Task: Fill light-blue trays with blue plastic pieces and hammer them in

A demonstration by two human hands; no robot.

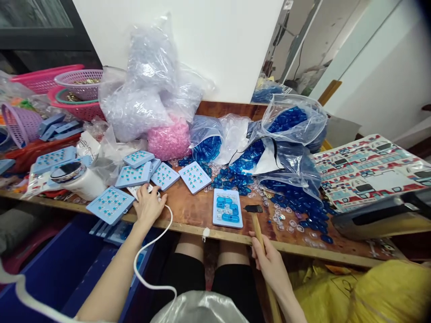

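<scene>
My right hand [267, 255] is wrapped round the wooden handle of a hammer [256, 224], its black head lying over the table's front part. Left of the hammer head lies a light blue tray [216, 220] holding clear and blue transparent pieces. At the left, my left hand [150, 204] curls over a white corded device [134, 190], mostly hidden beneath the fingers. A white cord [171, 215] runs from there down over my lap. Close around that hand are light blue panels with teal dots [111, 205], several of them stacked or overlapping.
Loose blue pieces [296, 208] and small clear ones spread across the right of the table, below open plastic bags [296, 148]. Filled clear bags [134, 107] and a pink-filled bag [169, 140] stand behind. A white jar [84, 184], sticker sheets [377, 166] and a blue bin [67, 260] flank the workspace.
</scene>
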